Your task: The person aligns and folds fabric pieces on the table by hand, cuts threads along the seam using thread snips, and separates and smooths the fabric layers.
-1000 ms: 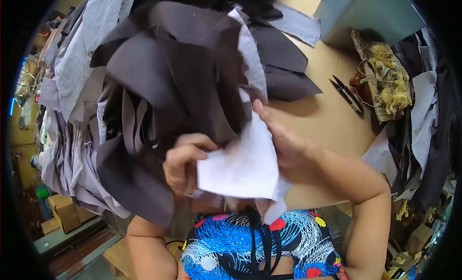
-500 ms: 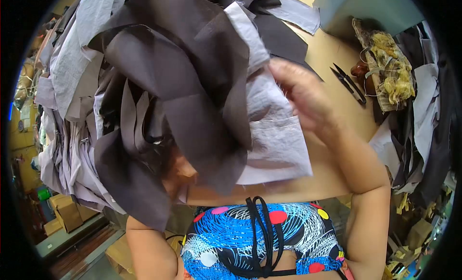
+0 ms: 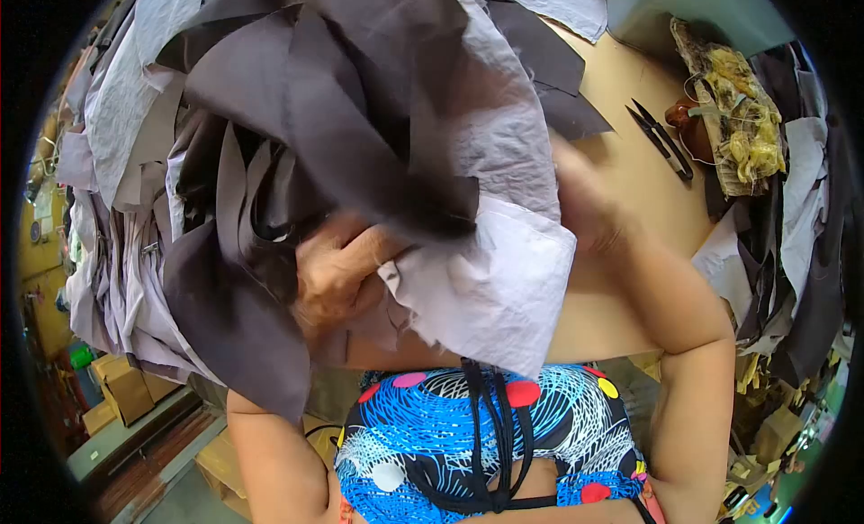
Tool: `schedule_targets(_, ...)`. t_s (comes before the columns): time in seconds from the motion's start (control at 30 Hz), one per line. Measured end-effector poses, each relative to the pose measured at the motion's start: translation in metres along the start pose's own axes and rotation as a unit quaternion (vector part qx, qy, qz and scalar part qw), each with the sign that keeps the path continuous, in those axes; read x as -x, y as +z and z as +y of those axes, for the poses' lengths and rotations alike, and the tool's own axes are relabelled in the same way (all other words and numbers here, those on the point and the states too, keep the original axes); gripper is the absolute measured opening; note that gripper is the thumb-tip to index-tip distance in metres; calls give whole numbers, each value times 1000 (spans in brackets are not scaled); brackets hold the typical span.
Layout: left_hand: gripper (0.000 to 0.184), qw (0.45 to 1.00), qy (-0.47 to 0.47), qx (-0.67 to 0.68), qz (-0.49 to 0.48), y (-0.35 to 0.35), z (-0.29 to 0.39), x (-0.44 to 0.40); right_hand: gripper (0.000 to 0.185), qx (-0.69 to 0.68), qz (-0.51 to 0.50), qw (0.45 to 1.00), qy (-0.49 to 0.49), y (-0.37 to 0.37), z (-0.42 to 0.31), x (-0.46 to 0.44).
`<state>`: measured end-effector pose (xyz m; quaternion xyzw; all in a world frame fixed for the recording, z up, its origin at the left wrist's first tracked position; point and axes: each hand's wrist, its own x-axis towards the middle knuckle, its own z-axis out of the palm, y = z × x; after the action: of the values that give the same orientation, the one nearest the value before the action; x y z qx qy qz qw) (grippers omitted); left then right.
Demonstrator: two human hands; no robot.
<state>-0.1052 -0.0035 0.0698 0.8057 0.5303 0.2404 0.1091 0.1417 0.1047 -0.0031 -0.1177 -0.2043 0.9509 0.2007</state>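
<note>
A large bunch of dark brown cloth (image 3: pixel 351 101) fills the middle and upper left of the view. Light grey-white cloth (image 3: pixel 504 281) hangs from its right side. My left hand (image 3: pixel 337 272) is closed on the cloth's lower part, its fingers partly under the dark folds. At the right edge of the light cloth is my right hand (image 3: pixel 585 195), smeared by motion and partly behind the fabric, so its fingers cannot be made out.
Black thread snips (image 3: pixel 661 141) lie on the tan table (image 3: pixel 630 83). Right of them is a worn block with yellow threads (image 3: pixel 738 119). A grey-green box (image 3: pixel 693 15) stands behind. Piled cloth lies at far left (image 3: pixel 135 281) and far right (image 3: pixel 801 200).
The light cloth has folded over toward my left hand and its stitched line no longer shows. My left hand is more exposed. My right hand has moved down slightly, behind the cloth's edge.
</note>
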Motion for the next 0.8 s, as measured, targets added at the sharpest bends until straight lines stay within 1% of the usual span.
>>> schedule_targets(0.03, 53, 998, 31, 21, -43, 4, 1, -5, 45, -111, -42, 993, 0, 0, -6, -2)
schedule_targets(0.07, 53, 996, 46, 30, -71, 8, 2, -8, 41, -73, 18, 997, 21, 5, -14, 4)
schedule_targets(0.1, 53, 993, 56, 43, -90, 12, 3, -10, 40, 27, 18, 999, 39, 2, -14, 5)
schedule_targets(0.13, 54, 992, 67, 52, -88, 16, 1, -12, 39, 126, 18, 990, 57, -2, -12, 6)
schedule_targets(0.17, 56, 992, 79, 60, -80, 21, -1, -11, 38, 181, 12, 982, 55, -4, -11, 7)
schedule_targets(0.23, 54, 987, 140, 78, -17, 32, -7, -8, 35, 288, 1, 956, 50, -6, -8, 8)
schedule_targets(0.27, 53, 982, 169, 88, 16, 37, -10, -6, 33, 312, -26, 949, 41, -3, -15, 9)
schedule_targets(0.33, 51, 978, 141, 152, -21, 36, -15, -4, 25, 302, -13, 953, 25, 11, -18, 11)
schedule_targets(0.4, 47, 979, 159, 124, -23, 33, -13, -5, 23, 290, 13, 957, 7, 9, -17, 8)
schedule_targets(0.43, 46, 981, 171, 88, -28, 33, -14, -6, 21, 282, 26, 959, -2, 7, -17, 6)
schedule_targets(0.47, 45, 981, 184, 53, -34, 34, -16, -7, 15, 246, 51, 968, -20, 8, -18, 4)
schedule_targets(0.5, 45, 980, 191, 29, -35, 34, -19, -8, 9, 246, 90, 964, -42, 7, -19, 3)
schedule_targets(0.57, 44, 981, 188, 13, -42, 34, -22, -11, 8, 130, 103, 984, -66, 1, -22, 2)
schedule_targets(0.6, 44, 982, 183, 13, -46, 34, -24, -11, 10, 149, 146, 976, -70, 4, -20, 2)
schedule_targets(0.7, 43, 984, 172, 17, -52, 32, -22, -13, 11, 136, 94, 985, -58, -3, -26, 6)
schedule_targets(0.73, 43, 984, 169, 22, -54, 32, -22, -12, 15, 127, 86, 986, -60, 0, -29, 7)
schedule_targets(0.8, 42, 985, 162, 17, -57, 34, -21, -13, 19, 245, 85, 965, -38, 9, -32, 8)
